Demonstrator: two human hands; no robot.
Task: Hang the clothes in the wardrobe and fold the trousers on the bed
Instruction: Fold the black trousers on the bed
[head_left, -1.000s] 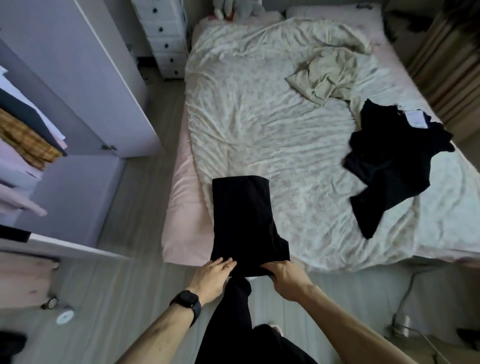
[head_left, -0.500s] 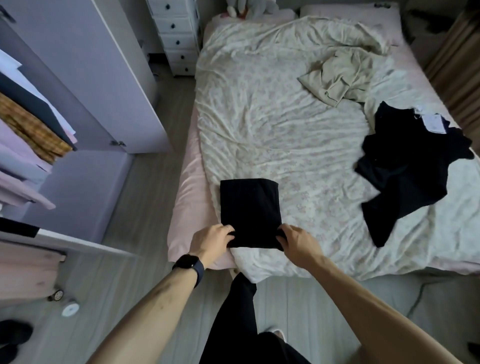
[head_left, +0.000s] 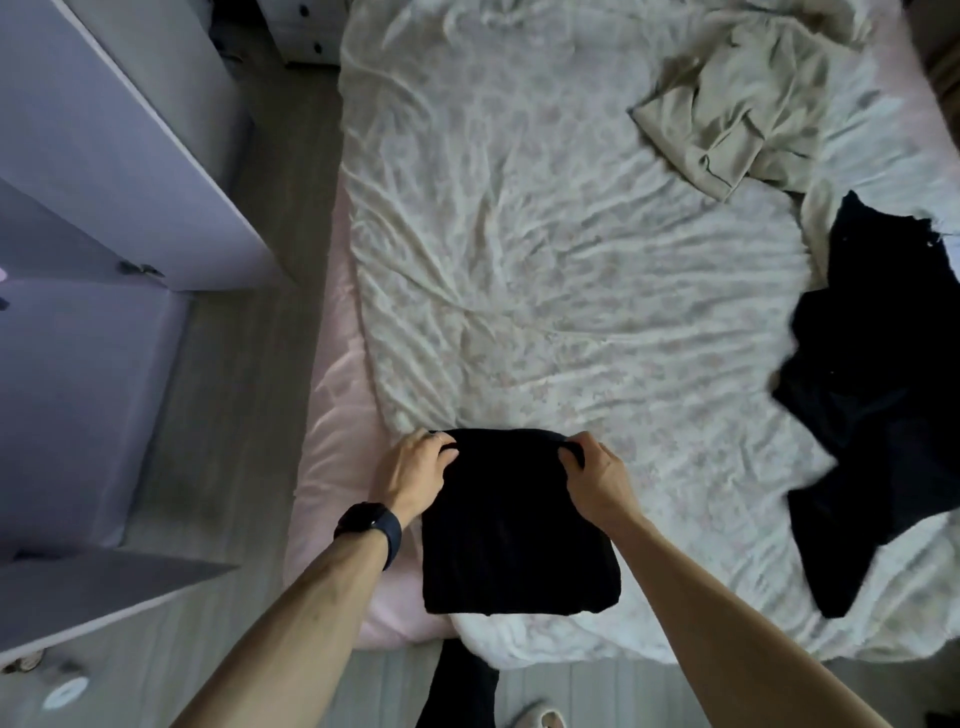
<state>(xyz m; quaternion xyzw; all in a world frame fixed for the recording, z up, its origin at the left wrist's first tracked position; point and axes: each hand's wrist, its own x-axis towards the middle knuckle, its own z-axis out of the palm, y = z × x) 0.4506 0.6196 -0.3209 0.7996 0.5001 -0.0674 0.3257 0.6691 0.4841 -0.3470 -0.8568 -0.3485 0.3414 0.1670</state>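
Black trousers (head_left: 514, 525) lie folded into a compact square at the near edge of the bed (head_left: 545, 270). My left hand (head_left: 415, 470), with a black watch on its wrist, grips the far left corner of the fold. My right hand (head_left: 595, 470) pinches the far right corner. A crumpled beige garment (head_left: 727, 119) lies at the far right of the bed. A black garment (head_left: 878, 395) sprawls along the bed's right side.
The open wardrobe door (head_left: 135, 150) and the wardrobe body (head_left: 78, 405) stand to the left, across a strip of grey wood floor (head_left: 244, 415). A white drawer unit (head_left: 301, 31) stands at the bed's far left corner. My leg and foot show below the bed edge.
Both hands carried the trousers' near end up and over to the far edge, making the fold shorter and thicker. The view has moved closer to the bed.
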